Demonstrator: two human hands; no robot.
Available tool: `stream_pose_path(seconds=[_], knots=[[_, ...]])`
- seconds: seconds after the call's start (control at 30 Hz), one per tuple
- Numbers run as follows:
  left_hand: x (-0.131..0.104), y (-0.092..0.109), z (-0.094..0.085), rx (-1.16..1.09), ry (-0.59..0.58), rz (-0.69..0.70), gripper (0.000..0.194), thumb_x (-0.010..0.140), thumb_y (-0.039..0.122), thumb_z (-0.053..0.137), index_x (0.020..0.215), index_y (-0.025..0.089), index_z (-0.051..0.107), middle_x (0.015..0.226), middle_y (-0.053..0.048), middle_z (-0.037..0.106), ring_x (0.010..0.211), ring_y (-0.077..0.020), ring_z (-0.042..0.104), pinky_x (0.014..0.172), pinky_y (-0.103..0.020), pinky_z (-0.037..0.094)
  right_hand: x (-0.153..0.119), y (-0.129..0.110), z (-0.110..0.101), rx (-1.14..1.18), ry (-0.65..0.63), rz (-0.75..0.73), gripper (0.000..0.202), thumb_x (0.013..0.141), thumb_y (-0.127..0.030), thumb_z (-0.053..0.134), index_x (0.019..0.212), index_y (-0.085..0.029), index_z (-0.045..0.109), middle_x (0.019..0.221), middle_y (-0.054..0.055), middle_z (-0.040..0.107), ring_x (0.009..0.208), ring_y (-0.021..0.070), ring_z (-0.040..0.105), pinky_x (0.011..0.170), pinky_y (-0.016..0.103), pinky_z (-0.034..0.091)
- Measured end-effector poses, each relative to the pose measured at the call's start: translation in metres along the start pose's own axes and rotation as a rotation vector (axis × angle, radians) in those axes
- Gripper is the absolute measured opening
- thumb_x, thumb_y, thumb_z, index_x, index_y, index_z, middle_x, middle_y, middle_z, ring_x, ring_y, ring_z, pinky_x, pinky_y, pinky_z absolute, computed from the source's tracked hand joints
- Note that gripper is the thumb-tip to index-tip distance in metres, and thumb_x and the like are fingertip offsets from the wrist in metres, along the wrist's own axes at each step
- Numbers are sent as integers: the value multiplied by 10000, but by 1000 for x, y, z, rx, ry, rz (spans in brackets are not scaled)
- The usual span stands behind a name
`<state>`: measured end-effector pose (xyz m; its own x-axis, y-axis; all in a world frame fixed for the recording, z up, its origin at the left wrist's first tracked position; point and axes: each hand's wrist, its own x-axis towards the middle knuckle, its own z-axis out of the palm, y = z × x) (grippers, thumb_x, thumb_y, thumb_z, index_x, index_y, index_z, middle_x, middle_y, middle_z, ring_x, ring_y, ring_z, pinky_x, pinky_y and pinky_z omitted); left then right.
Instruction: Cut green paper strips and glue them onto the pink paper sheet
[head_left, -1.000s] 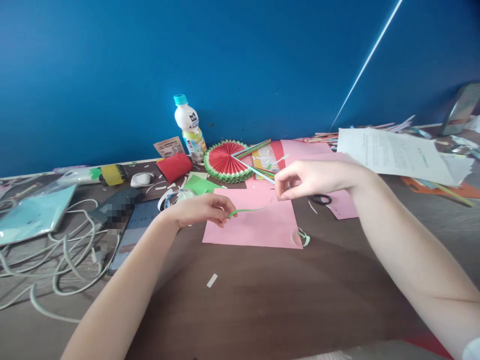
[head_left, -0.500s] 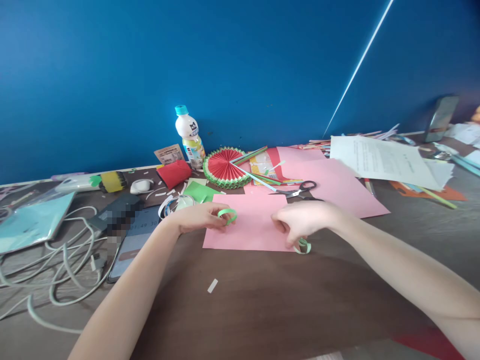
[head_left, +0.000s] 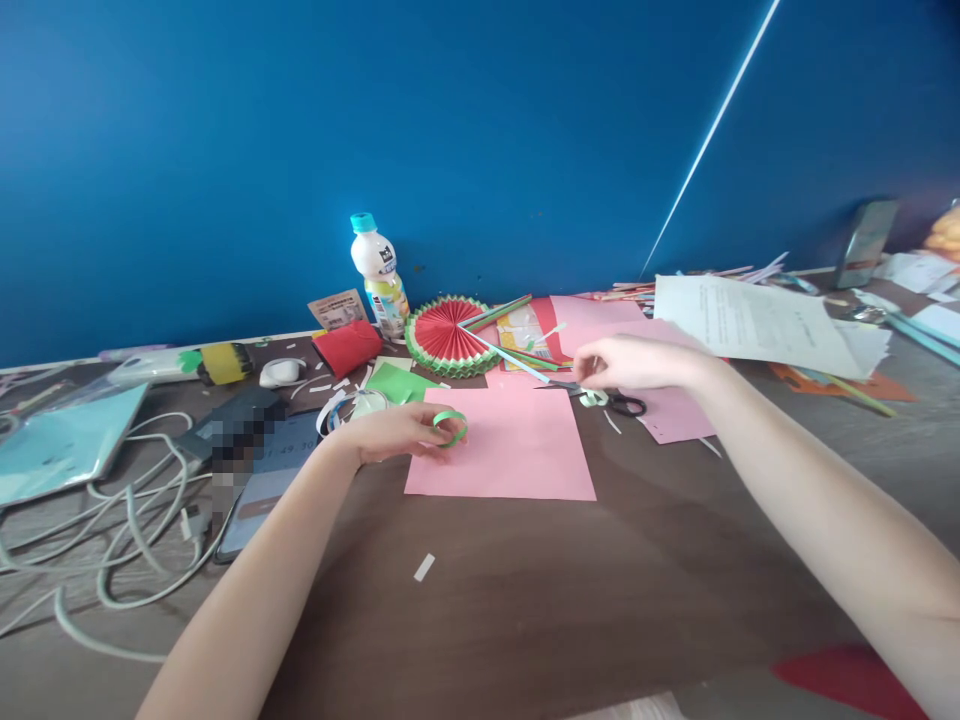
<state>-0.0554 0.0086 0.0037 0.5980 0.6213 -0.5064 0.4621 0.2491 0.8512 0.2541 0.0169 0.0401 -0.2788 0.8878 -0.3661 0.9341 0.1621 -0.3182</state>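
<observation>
Soft light; blue wall (head_left: 225,150) brighter left of bottle (head_left: 376,262), darkest far right of it; faint tabletop (head_left: 487,600) shadows; edges stretched.

Phone screen (head_left: 268,488) faintly reads "49" and "30"; print on bottle (head_left: 381,280) and white sheet (head_left: 750,322) is illegible

Green curl (head_left: 449,414) – looped; paler curl (head_left: 593,398) – near scissors (head_left: 628,404)

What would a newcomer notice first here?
Likely the pleated red fan at the foot of the blue wall. Next, the pink sheet, a green loop in the left hand over its left side; then the paler curl in the right hand, by the scissors.
</observation>
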Motion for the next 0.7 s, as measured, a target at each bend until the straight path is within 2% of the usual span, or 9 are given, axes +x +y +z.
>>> stream_pose_path(seconds=[0.1,0.23,0.3,0.37,0.43,0.5,0.6,0.7], knots=[[1,-2,-2,-21,-3,2,247,650,313,662,848,181,595,871,3,528,789,-112,523,809,-284,460,11,4,-3,39,168,-25,170,713,-336,513,806,-204,568,803,24,638,639,145,542,557,255,347],[0,-2,-2,-13,8,-3,267,659,344,664,863,184,602,893,-14,516,818,-121,511,802,-291,474,25,3,5,106,264,-8,135,713,-277,492,786,-187,560,864,36,633,624,135,534,541,248,345],[-1,-1,-1,-5,2,-11,268,664,353,663,861,182,598,879,-12,504,806,-120,520,790,-291,479,32,4,10,69,312,-16,140,731,-282,465,693,-176,549,804,39,612,594,129,505,536,254,331],[-2,1,-1,1,-13,-19,259,671,362,658,839,178,590,839,-1,486,775,-117,530,784,-300,483,38,6,14,22,352,-28,228,761,-318,427,602,-177,510,678,28,562,551,127,463,528,263,309],[-2,2,0,5,-21,-24,251,681,368,648,827,175,580,814,5,476,754,-117,537,780,-317,488,42,8,16,9,371,-20,283,778,-349,394,574,-184,500,570,11,501,513,130,429,523,272,292],[-2,3,1,5,-19,-26,241,685,354,641,829,173,575,809,4,477,748,-120,539,775,-328,492,43,9,16,31,384,-4,255,758,-330,405,590,-184,530,539,7,494,502,134,427,526,277,294],[-2,4,2,-11,-16,-21,210,678,318,640,807,169,567,804,6,467,741,-116,526,761,-322,497,42,10,15,93,379,3,141,686,-236,458,654,-173,579,622,20,570,544,139,480,545,270,329],[-1,5,3,-22,-19,-25,218,682,327,636,811,168,562,811,5,454,749,-114,514,759,-319,496,44,12,14,153,390,-27,144,643,-156,489,746,-167,589,808,43,623,667,146,540,587,242,378]])
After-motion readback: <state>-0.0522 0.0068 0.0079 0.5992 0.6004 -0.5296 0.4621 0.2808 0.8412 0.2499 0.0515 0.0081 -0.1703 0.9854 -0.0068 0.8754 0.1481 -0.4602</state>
